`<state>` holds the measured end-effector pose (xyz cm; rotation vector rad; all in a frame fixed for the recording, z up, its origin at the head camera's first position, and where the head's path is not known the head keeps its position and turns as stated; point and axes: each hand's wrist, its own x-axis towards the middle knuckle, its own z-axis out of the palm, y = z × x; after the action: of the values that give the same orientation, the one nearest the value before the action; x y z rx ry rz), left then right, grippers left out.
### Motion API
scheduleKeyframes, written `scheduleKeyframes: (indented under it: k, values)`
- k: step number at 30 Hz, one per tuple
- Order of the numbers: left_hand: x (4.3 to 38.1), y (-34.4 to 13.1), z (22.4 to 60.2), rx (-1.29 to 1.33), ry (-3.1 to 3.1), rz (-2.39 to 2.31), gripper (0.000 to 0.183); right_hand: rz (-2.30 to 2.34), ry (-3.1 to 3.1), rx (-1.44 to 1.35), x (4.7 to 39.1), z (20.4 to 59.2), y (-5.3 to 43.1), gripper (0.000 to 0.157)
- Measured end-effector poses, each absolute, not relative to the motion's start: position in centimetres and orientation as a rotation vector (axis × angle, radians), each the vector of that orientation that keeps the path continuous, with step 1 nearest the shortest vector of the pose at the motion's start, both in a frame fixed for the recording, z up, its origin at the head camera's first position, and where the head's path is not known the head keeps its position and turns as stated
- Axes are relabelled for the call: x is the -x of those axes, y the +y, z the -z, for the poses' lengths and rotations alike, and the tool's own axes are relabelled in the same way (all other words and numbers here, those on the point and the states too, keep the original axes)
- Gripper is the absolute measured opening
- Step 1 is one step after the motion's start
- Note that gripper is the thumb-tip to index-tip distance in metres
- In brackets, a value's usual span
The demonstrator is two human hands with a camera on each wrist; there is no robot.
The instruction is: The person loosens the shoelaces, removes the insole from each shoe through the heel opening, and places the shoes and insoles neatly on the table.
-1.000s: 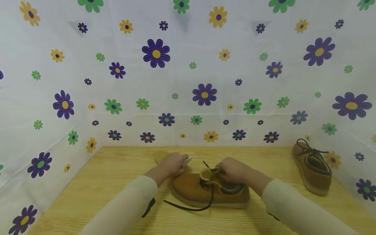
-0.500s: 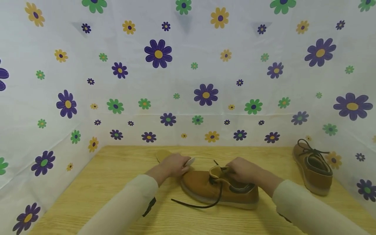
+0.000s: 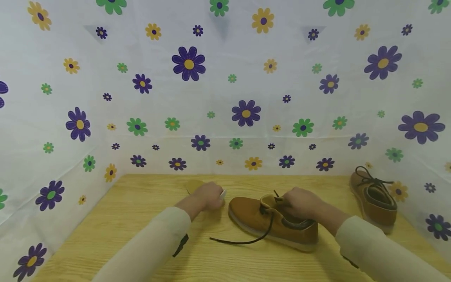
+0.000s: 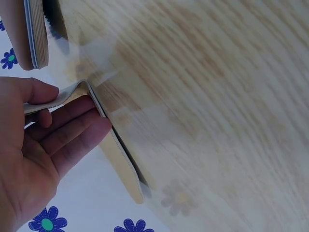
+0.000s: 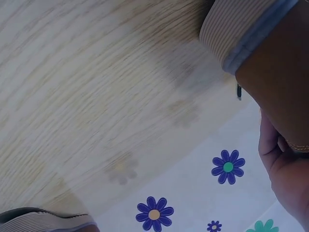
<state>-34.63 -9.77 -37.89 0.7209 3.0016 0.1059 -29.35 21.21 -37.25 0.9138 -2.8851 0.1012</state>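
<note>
Near the middle of the table, a brown leather lace-up shoe (image 3: 246,213) sits upright, toe to the left, one dark lace end trailing on the wood. My right hand (image 3: 303,203) grips its upper at the opening; in the right wrist view part of that hand (image 5: 287,174) shows against the shoe's side, most fingers hidden. Left of the toe, my left hand (image 3: 208,196) pinches a thin tan insole. In the left wrist view the insole (image 4: 123,164) bends between thumb and fingers, its long end pointing away. Hand and shoe are apart.
A second brown shoe (image 3: 382,209), its laces tied in a bow, stands at the right of the table, heel toward me. The wooden table (image 3: 151,196) ends at a white flower-print cloth (image 3: 225,98) behind and at both sides.
The shoe has slid to the right with my right hand, its toe turning slightly away from me and clearing the left hand. My left hand keeps the insole in nearly the same spot.
</note>
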Motion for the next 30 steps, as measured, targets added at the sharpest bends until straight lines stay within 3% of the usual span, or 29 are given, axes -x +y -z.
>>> scheduleKeyframes:
  k: [6, 18, 30]
  values:
    - [34.6, -9.8, 37.7, -0.752, 3.003, -0.063, 0.033, -0.068, -2.947, -0.715, 29.3, 37.2, 22.1, 0.028]
    - [35.3, -11.6, 37.7, -0.831, 2.939, -0.069, 0.007, -0.055, -3.034, -0.444, 29.2, 37.0, 23.7, 0.025]
    - [34.9, -13.5, 38.5, -0.836, 2.962, -0.053, 0.015, -0.104, -3.087, -0.248, 28.8, 37.2, 26.3, 0.019]
